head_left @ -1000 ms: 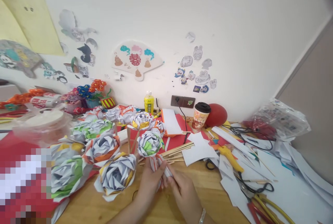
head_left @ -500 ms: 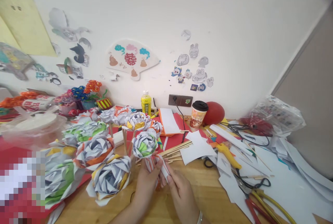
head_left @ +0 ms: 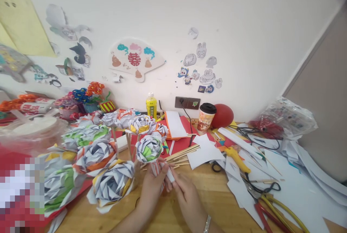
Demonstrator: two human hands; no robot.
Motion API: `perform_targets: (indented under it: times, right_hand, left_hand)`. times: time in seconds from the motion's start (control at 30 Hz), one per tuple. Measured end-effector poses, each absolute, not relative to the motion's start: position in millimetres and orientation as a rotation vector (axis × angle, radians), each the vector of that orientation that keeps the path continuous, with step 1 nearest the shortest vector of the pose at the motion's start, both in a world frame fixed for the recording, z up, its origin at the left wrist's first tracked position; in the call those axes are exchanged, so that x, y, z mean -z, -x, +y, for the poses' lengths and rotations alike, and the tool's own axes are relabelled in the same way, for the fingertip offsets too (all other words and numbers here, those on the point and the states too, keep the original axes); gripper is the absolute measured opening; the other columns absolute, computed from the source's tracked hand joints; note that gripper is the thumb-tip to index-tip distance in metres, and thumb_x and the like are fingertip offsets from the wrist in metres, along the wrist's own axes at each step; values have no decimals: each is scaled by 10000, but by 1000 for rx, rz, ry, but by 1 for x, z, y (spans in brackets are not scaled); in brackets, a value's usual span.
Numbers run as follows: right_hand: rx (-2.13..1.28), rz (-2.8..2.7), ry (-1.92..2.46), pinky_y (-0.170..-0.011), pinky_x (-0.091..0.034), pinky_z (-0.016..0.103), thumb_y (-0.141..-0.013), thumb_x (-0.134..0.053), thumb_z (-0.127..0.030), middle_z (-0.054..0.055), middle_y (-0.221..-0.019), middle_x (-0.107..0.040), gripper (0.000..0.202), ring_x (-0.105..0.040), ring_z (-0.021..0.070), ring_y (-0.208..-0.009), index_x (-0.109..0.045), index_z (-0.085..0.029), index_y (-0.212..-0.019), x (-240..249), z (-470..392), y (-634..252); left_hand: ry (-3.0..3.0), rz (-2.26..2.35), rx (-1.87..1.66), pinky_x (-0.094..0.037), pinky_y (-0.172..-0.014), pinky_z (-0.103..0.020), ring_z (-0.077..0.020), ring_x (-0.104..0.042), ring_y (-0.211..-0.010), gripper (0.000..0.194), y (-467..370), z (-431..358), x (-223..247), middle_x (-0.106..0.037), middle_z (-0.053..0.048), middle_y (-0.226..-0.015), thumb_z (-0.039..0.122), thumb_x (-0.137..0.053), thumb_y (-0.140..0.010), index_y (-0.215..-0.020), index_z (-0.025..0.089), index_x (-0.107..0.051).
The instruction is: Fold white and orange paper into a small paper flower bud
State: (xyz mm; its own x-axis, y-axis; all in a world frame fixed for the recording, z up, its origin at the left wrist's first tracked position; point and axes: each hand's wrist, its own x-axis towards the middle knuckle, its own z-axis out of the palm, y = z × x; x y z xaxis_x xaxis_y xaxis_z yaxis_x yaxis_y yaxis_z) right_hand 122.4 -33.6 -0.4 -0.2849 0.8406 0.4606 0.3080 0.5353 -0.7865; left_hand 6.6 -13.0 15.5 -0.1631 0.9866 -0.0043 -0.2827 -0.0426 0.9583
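Folded white-and-orange paper (head_left: 170,176) is gripped by left hand (head_left: 154,184) and right hand (head_left: 187,195); a black-lidded printed cup (head_left: 205,119), contents hidden, is set near the wooden tabletop's (head_left: 214,209) back edge.

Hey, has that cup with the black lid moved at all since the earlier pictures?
No. The cup keeps its place just right of the wall socket; both shift together in the picture as the camera moves.

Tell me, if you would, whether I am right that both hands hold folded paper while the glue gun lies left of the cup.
Not quite: the head view shows the glue gun to the right of the cup, not left. The left hand and right hand do both hold folded paper.
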Motion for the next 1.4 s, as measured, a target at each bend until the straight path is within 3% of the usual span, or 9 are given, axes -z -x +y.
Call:
perform_targets:
  times: [0.17, 0.3, 0.5, 0.77, 1.03, 1.4]
  right_hand:
    - [-822, -1597, 1096, -691, -496, 292, -811, -512, -310, 71, -914, -673, 293, -612, 203, -778, -626, -210, -1062, 5, -29, -125]
    - [-995, -1390, 1114, -526, -497, 284, -755, -556, -422, 88, -766, -685, 341, -589, 180, -560, -680, -146, -911, 7, -29, -124]
    - [-1058, -1276, 1062, -611, -502, 290, -713, -609, -446, 74, -700, -677, 316, -601, 190, -626, -714, -156, -782, 5, -28, -122]
    - [-1232, -1409, 779, -594, -491, 278, -798, -542, -395, 62, -913, -602, 322, -555, 144, -654, -635, -262, -1076, -3, -31, -125]
    - [-1208, -1431, 731, -577, -481, 262, -780, -574, -390, 45, -815, -603, 295, -532, 134, -639, -661, -259, -1030, 1, -26, -129]
    - [-797, -1684, 1006, -561, -465, 225, -766, -555, -239, 51, -722, -684, 192, -601, 166, -645, -716, -186, -857, -7, -32, -132]
  left_hand:
    - [-987, 1129, -1487, -415, -389, -214, -128, -506, -340, 293, 0, -8, -15, -549, 46, -376, 435, -618, -696, -763, 168, -516]
    - [-969, 1082, -1523, -397, -384, -208, -122, -496, -347, 295, 1, -8, -13, -564, 31, -405, 434, -627, -691, -750, 156, -544]
    - [-984, 1034, -1518, -399, -387, -213, -127, -495, -359, 305, -1, -9, -8, -550, 33, -402, 449, -623, -696, -759, 155, -569]
    - [-883, 1003, -1610, -349, -382, -167, -84, -451, -368, 263, 4, -7, -12, -520, 62, -420, 393, -635, -713, -818, 160, -573]
    - [-885, 986, -1537, -334, -373, -153, -68, -426, -357, 286, 3, -7, -11, -511, 70, -421, 404, -610, -736, -878, 161, -567]
    - [-983, 1084, -1500, -327, -352, -196, -112, -442, -300, 306, 0, -11, -20, -507, 68, -350, 443, -637, -671, -772, 170, -541]
